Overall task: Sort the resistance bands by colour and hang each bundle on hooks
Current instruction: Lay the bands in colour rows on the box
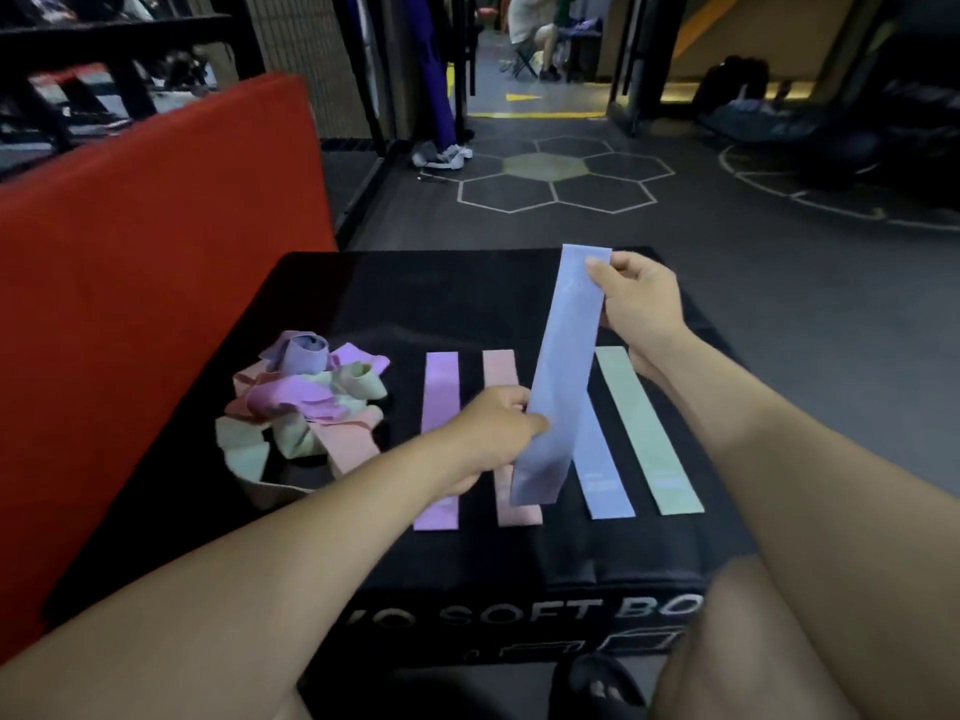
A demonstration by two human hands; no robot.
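Blue band [558, 376] held taut above the black box [363, 283], slanting over the sorted row. Right hand [636, 304] pinches its top end, fingers curled on the far edge; left hand [498, 433] pinches the lower edge near the bottom.

Row on the box: purple strip [439, 402], pink strip [501, 371], blue strip [602, 470], green strip [644, 428]. Unsorted pile [301, 402] sits to the left.

Risks, as I judge them:
- Lowering it at this slant could lay it across the pink strip, mixing colours.
- The dangling bottom end may drag and skew the blue strip underneath.
- Light pinches on stretchy rubber; a slip could snap it out of hand.
- No hooks in view.
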